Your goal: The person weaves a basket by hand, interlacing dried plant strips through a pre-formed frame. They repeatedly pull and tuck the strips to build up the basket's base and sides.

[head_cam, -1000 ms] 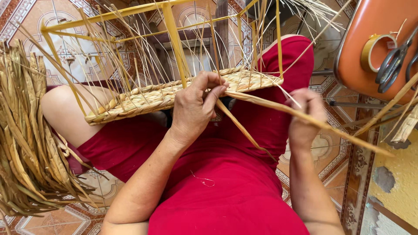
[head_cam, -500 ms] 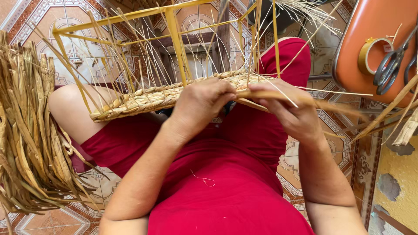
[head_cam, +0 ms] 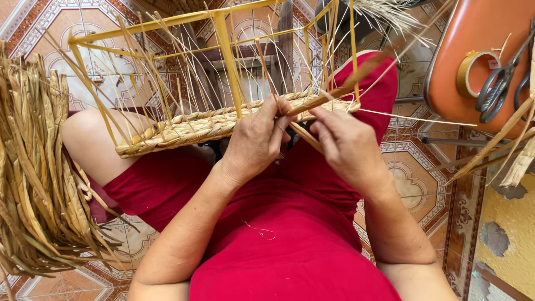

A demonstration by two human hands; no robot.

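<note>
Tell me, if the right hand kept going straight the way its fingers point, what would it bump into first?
Most likely the woven straw band on the yellow wire frame. The right hand points up-left toward it, fingertips nearly at its edge beside the left hand, though depth is hard to judge.

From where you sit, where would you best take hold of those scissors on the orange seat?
Probably by the looped handles of the scissors, coming from the lower left, the person's side. The handles point that way and lie open on the orange seat, beside the tape roll, while the blades run up toward the seat's far edge.
</note>
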